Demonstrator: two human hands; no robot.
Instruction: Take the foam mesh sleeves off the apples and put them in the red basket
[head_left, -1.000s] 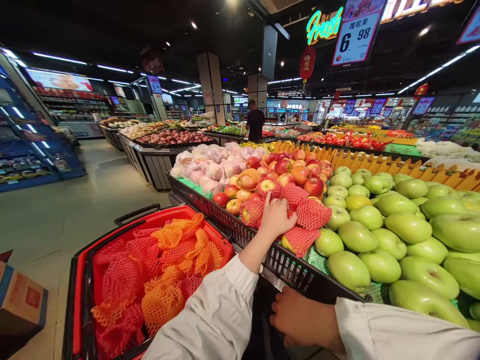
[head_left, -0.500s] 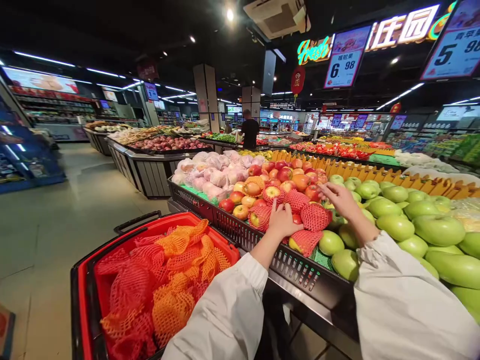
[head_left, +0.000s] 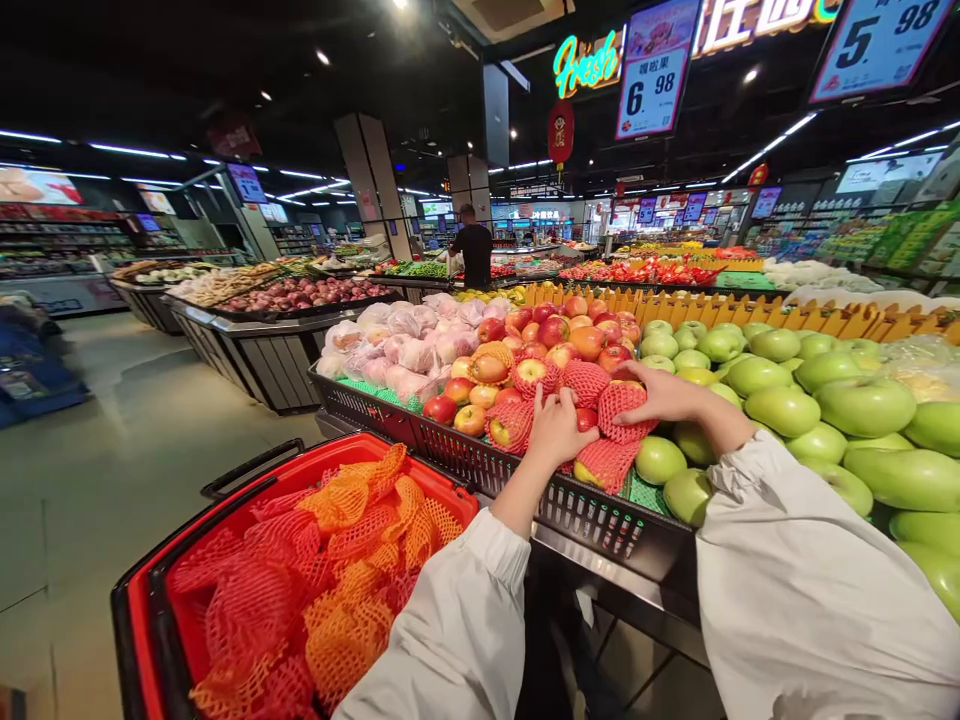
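My left hand (head_left: 559, 428) lies over the front of the red apples, its fingers apart. Its thumb points right, just below a bare red apple (head_left: 586, 420), and a net-covered apple (head_left: 510, 427) sits at its left. My right hand (head_left: 664, 393) comes in from the right and is closed round an apple in a red foam net (head_left: 621, 408), thumb in front and fingers on top. Another apple in a red net (head_left: 585, 382) lies between the hands. A netted apple (head_left: 604, 465) rests below them at the crate's front edge.
A red basket (head_left: 247, 490) of loose red and orange foam nets (head_left: 349, 570) stands at lower left. Green apples (head_left: 784, 410) fill the right side of the black crate (head_left: 487, 455). Bagged pinkish fruit (head_left: 412, 350) lies at left. Further off, a person in black (head_left: 474, 250) stands among stands.
My right hand has come down and left from above the apples onto a red-netted apple. My left hand stays over the same apples. The camera view has turned slightly right.
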